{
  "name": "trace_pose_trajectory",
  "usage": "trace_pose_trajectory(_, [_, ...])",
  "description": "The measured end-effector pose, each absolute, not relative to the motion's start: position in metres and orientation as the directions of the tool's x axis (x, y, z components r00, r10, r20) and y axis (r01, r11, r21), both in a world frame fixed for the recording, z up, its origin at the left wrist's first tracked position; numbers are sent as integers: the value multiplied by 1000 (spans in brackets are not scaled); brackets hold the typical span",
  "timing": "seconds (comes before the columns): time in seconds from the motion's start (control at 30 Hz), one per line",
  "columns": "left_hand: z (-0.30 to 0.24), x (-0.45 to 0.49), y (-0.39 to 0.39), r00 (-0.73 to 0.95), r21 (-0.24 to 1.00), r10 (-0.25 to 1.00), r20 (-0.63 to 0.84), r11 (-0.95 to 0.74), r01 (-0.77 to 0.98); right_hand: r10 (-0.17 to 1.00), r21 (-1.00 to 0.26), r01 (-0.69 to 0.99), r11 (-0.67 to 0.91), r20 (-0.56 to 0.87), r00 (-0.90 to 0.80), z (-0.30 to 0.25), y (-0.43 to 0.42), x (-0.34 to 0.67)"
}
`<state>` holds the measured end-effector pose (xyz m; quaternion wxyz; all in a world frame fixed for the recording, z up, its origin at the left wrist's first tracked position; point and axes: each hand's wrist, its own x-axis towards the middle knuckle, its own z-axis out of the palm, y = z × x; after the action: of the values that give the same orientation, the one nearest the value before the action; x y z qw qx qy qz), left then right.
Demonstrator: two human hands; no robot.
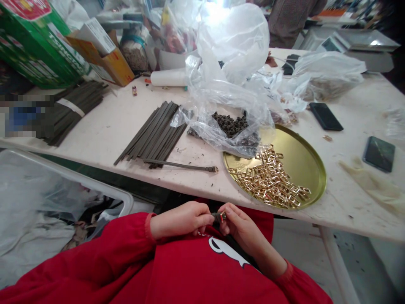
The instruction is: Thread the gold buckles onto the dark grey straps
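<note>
In the head view, a dark olive flat strap (pixel 216 217) with a small gold metal buckle (pixel 223 216) is held at the lower centre — clamped in the left hand (pixel 193 217), pinched at the buckle by the right hand (pixel 242 226). Rectangular gold buckles (pixel 272 181) are piled on a round gold metal tray (pixel 303 152) right of centre; long dark olive strips (pixel 156 133) are laid left of centre.
</note>
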<state>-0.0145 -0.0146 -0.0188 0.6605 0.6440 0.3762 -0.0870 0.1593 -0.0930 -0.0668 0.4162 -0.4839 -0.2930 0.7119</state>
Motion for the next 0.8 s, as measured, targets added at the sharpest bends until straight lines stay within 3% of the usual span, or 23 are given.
trace_pose_trajectory(0.07, [-18, -18, -14, 718, 798, 370, -589, 126, 590, 950, -953, -67, -296, -286, -126, -61, -92, 161])
trace_pose_trajectory(0.13, [-20, -18, -16, 729, 818, 424, -538, 53, 572, 985, -963, 268, 6, -40, -167, -54, -90, 162])
trace_pose_trajectory(0.2, [-22, -16, -19, 731, 834, 470, -494, 20, 551, 943, -815, 509, 278, 130, -307, -47, -88, 162])
trace_pose_trajectory(0.3, [-23, -14, -27, 705, 841, 489, -514, 122, 527, 870, -608, 640, 471, 199, -451, -40, -89, 160])
trace_pose_trajectory(0.4, [-22, -17, -36, 669, 834, 500, -550, 282, 475, 851, -544, 662, 516, 240, -466, -38, -94, 157])
trace_pose_trajectory(0.57, [-18, -33, -53, 628, 799, 494, -601, 391, 457, 848, -608, 597, 523, 298, -439, -43, -105, 147])
trace_pose_trajectory(0.67, [-10, -41, -56, 635, 804, 499, -590, 292, 517, 866, -660, 582, 475, 233, -443, -45, -106, 139])
trace_pose_trajectory(0.8, [7, -50, -42, 681, 801, 570, -459, -66, 595, 870, -633, 624, 458, 177, -460, -39, -93, 137])
